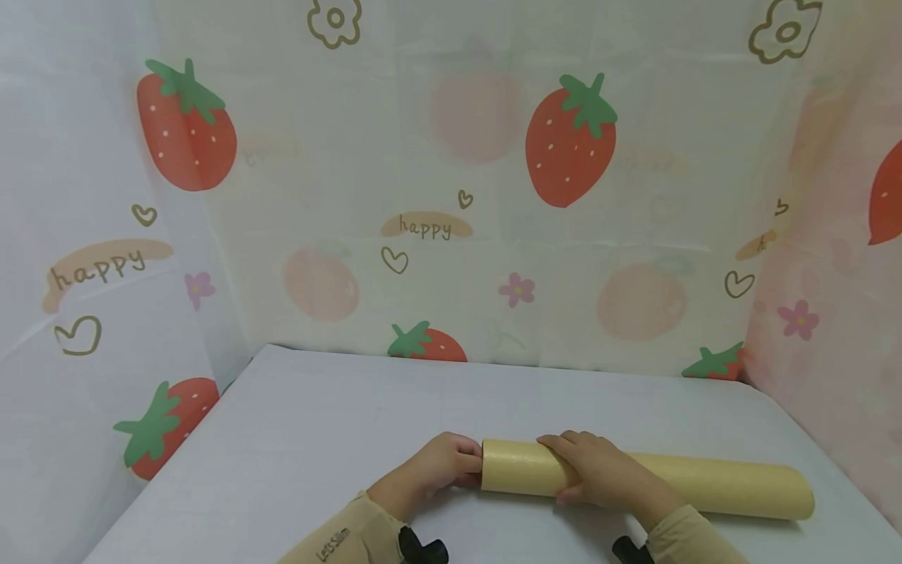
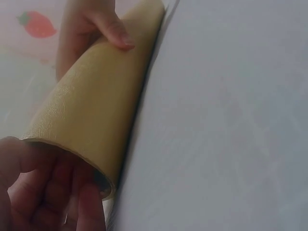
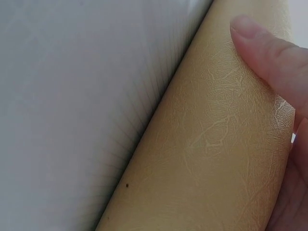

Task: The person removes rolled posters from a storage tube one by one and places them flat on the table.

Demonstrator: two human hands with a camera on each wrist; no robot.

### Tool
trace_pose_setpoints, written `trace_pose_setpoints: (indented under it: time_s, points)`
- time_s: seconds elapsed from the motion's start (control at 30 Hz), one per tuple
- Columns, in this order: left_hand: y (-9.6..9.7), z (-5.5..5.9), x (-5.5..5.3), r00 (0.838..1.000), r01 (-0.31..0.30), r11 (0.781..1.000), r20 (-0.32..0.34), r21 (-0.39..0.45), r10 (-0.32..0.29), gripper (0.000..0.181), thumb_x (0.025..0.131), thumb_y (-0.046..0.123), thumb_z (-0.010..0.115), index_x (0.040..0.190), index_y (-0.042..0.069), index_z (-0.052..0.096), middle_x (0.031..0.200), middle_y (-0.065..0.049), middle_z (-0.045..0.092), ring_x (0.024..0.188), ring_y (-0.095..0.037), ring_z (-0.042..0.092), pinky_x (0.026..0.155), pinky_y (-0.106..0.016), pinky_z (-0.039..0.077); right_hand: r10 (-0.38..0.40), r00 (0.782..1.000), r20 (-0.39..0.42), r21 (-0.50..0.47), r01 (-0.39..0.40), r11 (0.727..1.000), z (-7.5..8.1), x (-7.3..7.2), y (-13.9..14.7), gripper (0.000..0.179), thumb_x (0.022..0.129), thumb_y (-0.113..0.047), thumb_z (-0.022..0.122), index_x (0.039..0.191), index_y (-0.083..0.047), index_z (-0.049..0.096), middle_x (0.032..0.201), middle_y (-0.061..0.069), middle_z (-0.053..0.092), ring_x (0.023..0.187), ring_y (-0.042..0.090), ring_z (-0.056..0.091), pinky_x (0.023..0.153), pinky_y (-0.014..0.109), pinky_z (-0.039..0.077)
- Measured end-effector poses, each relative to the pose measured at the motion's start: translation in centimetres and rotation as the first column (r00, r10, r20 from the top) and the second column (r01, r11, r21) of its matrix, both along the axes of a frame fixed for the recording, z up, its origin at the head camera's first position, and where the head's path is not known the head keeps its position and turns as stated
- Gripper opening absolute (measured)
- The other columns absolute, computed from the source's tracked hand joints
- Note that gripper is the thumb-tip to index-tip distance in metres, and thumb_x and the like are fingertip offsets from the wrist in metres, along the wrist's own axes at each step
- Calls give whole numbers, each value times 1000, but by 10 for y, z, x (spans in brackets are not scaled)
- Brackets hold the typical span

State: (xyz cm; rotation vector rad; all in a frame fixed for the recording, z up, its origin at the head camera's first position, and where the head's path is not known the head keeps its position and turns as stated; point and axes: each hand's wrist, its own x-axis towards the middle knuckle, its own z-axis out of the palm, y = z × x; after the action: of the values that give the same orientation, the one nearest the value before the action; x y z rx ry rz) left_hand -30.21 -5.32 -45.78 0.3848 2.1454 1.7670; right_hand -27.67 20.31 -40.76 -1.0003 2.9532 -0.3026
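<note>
A long yellow roll (image 1: pixel 726 482), hollow and finely wrinkled on the outside, lies across the white table. At its left end is my left hand (image 1: pixel 447 462), its bent fingers reaching into the opening. The left wrist view shows those fingers (image 2: pixel 57 183) inside the rim, but their tips are hidden, so I cannot tell whether they pinch anything. Over the left half of the roll, my right hand (image 1: pixel 602 470) grips it from above. In the right wrist view its thumb (image 3: pixel 269 53) presses on the near side, and the other fingers go round the far side.
The white tabletop (image 1: pixel 296 439) stretches out behind and to the left of the roll. A curtain (image 1: pixel 486 172) printed with strawberries and flowers stands along the table's back and sides. Black straps (image 1: pixel 423 548) show at both wrists.
</note>
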Motion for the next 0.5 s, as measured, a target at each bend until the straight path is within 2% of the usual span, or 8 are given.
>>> trace_pose_setpoints:
  time_s: [0.3, 0.5]
  points:
    - [-5, 5, 1, 999, 37, 999, -6, 28, -37, 15, 79, 6, 61, 85, -8, 63, 74, -1, 62, 69, -13, 58, 61, -28, 50, 6, 1000, 7, -3, -6, 1000, 1, 0, 1, 75, 68, -38, 76, 131, -11, 45, 112, 4, 55, 100, 25, 53, 83, 48, 41]
    - [-8, 6, 0, 999, 34, 999, -11, 18, -34, 15, 79, 8, 63, 83, -7, 64, 74, -2, 64, 70, -13, 59, 63, -28, 50, 3, 1000, -1, -2, -3, 1000, 0, 0, 1, 76, 67, -39, 77, 130, -12, 45, 110, 2, 55, 99, 24, 53, 83, 47, 41]
